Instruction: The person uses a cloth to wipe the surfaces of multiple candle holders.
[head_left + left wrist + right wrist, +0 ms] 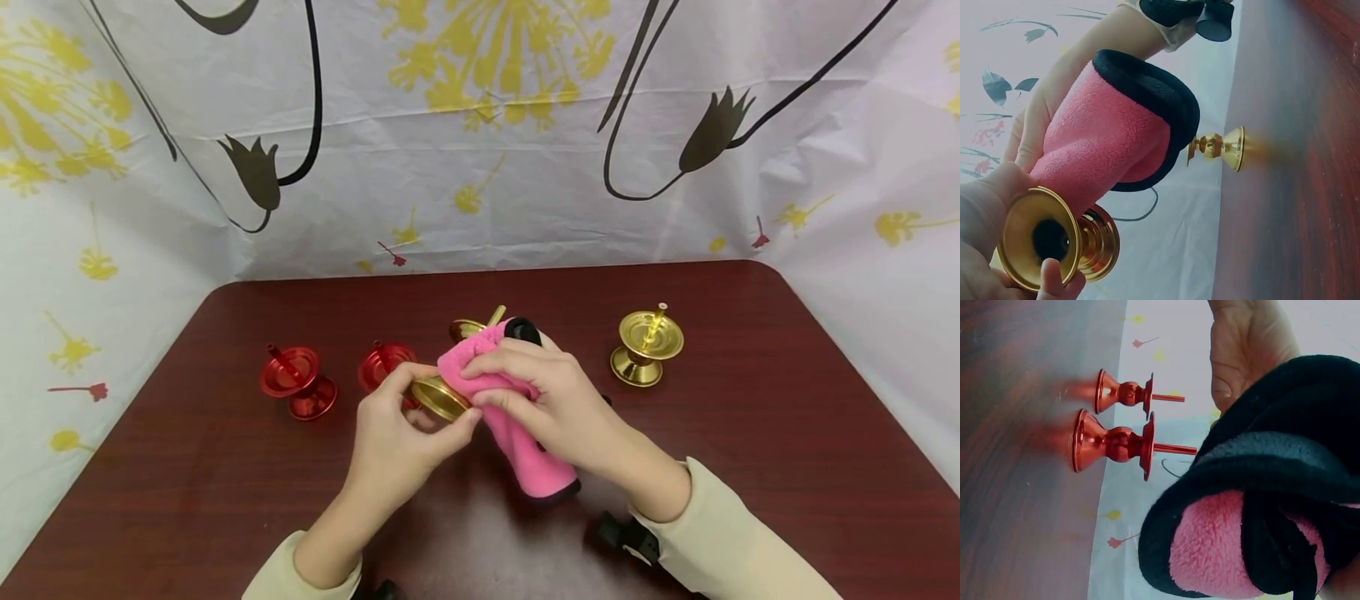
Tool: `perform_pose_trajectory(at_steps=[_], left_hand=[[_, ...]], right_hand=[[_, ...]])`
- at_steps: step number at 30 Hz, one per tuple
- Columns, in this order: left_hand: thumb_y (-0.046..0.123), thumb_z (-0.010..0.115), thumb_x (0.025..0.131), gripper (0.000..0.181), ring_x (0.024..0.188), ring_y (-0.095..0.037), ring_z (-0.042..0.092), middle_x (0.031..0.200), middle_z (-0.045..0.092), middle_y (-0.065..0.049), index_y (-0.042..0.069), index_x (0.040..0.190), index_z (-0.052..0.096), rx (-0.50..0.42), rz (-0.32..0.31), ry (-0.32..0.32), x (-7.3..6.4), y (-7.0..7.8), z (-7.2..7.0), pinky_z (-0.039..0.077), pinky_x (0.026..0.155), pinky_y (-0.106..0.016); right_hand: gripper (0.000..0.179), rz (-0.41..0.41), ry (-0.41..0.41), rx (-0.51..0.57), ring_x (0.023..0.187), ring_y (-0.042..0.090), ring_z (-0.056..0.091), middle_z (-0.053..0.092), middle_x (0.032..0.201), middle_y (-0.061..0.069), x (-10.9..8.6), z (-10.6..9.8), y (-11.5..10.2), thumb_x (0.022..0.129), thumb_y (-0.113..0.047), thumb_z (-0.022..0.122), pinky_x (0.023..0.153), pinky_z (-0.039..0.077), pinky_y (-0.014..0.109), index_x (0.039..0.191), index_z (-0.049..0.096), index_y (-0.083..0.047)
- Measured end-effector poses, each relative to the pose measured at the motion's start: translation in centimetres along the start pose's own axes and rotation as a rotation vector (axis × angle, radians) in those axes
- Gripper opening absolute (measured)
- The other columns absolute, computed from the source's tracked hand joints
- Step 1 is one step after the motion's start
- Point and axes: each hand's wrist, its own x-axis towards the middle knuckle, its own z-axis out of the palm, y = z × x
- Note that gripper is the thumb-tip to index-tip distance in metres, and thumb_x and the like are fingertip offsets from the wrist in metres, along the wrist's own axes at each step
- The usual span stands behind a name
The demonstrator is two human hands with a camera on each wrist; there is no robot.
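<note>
My left hand (386,442) pinches a gold metal candle holder (442,400) by the rim of its flared base, tilted on its side above the table. In the left wrist view its hollow base (1019,234) faces the camera, with the rest of the holder beyond. The right hand (551,400) grips a folded pink cloth (528,458) with black edging and presses it against the holder near its base. Cloth and fingers hide part of the holder. Behind the cloth, a gold dish (466,328) and peg (497,315) show in the head view.
Two red candle holders (291,372) (382,365) stand upright on the dark red table (187,483), left of and behind the hands. Another gold candle holder (637,367) stands at the right. A sheet with flower prints (525,225) hangs behind the table.
</note>
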Motion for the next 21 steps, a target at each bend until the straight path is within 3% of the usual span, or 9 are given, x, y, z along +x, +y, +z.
perform_pose_trajectory(at_steps=[6,9,12,16,21], left_hand=[[0.022,0.092,0.065,0.051,0.071,-0.005,0.063,0.090,0.067,-0.001,0.005,0.104,0.063,0.181,0.215,0.078,-0.32,0.11,0.24,0.057,0.063,-0.022],[0.026,0.092,0.063,0.054,0.069,-0.007,0.061,0.088,0.066,-0.002,0.005,0.102,0.062,0.252,0.274,0.098,-0.33,0.04,0.20,0.054,0.062,-0.019],[0.021,0.092,0.064,0.049,0.068,-0.008,0.064,0.085,0.068,-0.002,0.005,0.100,0.063,0.172,0.249,0.072,-0.13,-0.05,0.00,0.056,0.063,-0.020],[0.011,0.089,0.069,0.040,0.073,-0.010,0.069,0.085,0.070,-0.004,0.006,0.100,0.065,-0.044,0.132,0.018,0.18,-0.18,-0.38,0.061,0.067,-0.027],[0.003,0.084,0.073,0.037,0.082,-0.011,0.066,0.093,0.068,-0.009,0.003,0.104,0.066,-0.198,0.060,0.027,0.27,-0.19,-0.65,0.061,0.070,-0.029]], right_hand=[[0.029,0.028,0.008,0.020,0.104,0.015,0.063,0.074,0.103,0.000,0.00,0.01,-0.21,0.078,-0.002,0.080,0.096,0.042,0.031,0.106,0.074,-0.011],[0.029,0.016,0.008,0.019,0.104,0.015,0.063,0.074,0.104,0.000,-0.07,0.11,-0.15,0.079,-0.003,0.080,0.095,0.042,0.031,0.106,0.073,-0.011],[0.025,-0.039,0.006,0.009,0.101,0.014,0.064,0.073,0.103,0.001,-0.05,0.09,0.04,0.081,-0.007,0.079,0.094,0.042,0.032,0.106,0.073,-0.011],[0.018,-0.136,0.024,-0.001,0.094,0.012,0.063,0.072,0.100,0.002,0.01,0.13,0.36,0.090,-0.021,0.072,0.090,0.044,0.029,0.103,0.073,-0.009],[0.022,-0.204,0.102,-0.022,0.087,0.012,0.061,0.072,0.094,0.004,-0.03,0.68,0.64,0.095,-0.027,0.065,0.088,0.041,0.032,0.101,0.072,-0.007]])
